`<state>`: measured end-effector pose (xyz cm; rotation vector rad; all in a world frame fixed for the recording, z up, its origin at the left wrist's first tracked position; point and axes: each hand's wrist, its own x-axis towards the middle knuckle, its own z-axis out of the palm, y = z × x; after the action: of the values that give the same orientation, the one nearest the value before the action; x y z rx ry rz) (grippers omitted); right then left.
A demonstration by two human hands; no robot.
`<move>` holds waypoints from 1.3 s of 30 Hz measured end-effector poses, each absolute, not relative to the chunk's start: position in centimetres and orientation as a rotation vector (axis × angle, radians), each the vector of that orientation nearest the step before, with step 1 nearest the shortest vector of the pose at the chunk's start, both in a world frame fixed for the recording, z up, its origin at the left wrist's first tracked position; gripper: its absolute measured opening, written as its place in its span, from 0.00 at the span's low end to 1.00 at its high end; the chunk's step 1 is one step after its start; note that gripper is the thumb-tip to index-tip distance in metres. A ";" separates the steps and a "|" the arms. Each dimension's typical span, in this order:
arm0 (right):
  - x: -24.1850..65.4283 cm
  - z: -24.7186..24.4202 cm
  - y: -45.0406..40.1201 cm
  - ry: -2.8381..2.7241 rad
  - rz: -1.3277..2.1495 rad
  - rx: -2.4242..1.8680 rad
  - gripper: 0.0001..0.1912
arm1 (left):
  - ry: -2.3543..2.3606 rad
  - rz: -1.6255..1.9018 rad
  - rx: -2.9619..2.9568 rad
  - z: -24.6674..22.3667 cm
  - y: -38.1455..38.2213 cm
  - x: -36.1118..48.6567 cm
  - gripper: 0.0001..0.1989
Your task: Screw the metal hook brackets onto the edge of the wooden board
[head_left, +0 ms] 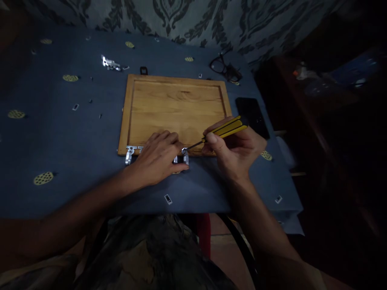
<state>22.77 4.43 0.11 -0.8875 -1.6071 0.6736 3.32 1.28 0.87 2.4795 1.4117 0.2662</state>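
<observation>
A framed wooden panel (178,108) lies flat on the blue cloth. My left hand (159,157) rests over its near edge, the fingers on the wood and the thumb against a silver metal hinge (186,158), which it steadies. In my right hand (234,155) is a screwdriver (228,128) with a yellow and black handle, slanting down to the left. Its tip meets the hinge at the panel's edge; any screw there is too small to make out. A second metal hinge (129,154) sits at the near left corner, partly hidden by my left hand.
Another silver metal fitting (111,63) lies on the tablecloth (60,141) at the back left, with several small screws (100,116) nearer. Eyeglasses (219,64) and a black phone (252,114) are on the right. A patterned wall covering (169,18) stands behind.
</observation>
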 end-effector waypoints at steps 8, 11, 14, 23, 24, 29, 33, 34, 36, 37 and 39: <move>22.7 -0.1 4.6 -1.633 0.672 -0.848 0.08 | 1.417 0.297 2.492 0.6 1.2 3.3 0.18; 22.6 -0.2 4.6 -1.653 0.672 -0.820 0.09 | 1.411 0.322 2.509 0.4 1.2 3.2 0.18; 22.5 0.2 4.6 -1.657 0.700 -0.811 0.09 | 1.418 0.300 2.512 0.3 1.3 3.3 0.18; 23.3 1.4 4.6 -1.688 0.943 -0.755 0.12 | 1.436 0.243 2.487 0.8 1.3 3.4 0.19; 23.4 1.4 4.5 -1.684 0.967 -0.734 0.11 | 1.433 0.249 2.484 0.7 1.3 3.4 0.19; 23.4 1.5 4.6 -1.669 0.967 -0.714 0.07 | 1.426 0.284 2.494 0.5 1.3 3.3 0.19; 23.3 1.3 4.7 -1.704 0.827 -0.748 0.09 | 1.425 0.290 2.506 0.4 1.3 3.3 0.19; 23.3 1.2 4.7 -1.709 0.784 -0.755 0.09 | 1.427 0.290 2.504 0.4 1.3 3.3 0.19; 23.3 1.0 4.7 -1.708 0.711 -0.775 0.09 | 1.430 0.285 2.493 0.4 1.3 3.3 0.19; 23.3 1.0 4.7 -1.706 0.685 -0.784 0.10 | 1.431 0.283 2.486 0.5 1.3 3.3 0.19; 23.2 0.9 4.7 -1.701 0.645 -0.792 0.11 | 1.430 0.280 2.480 0.5 1.3 3.2 0.18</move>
<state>23.20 4.70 0.92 -0.7916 -1.7008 0.6446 3.25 1.25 0.54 2.4802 1.4302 0.2801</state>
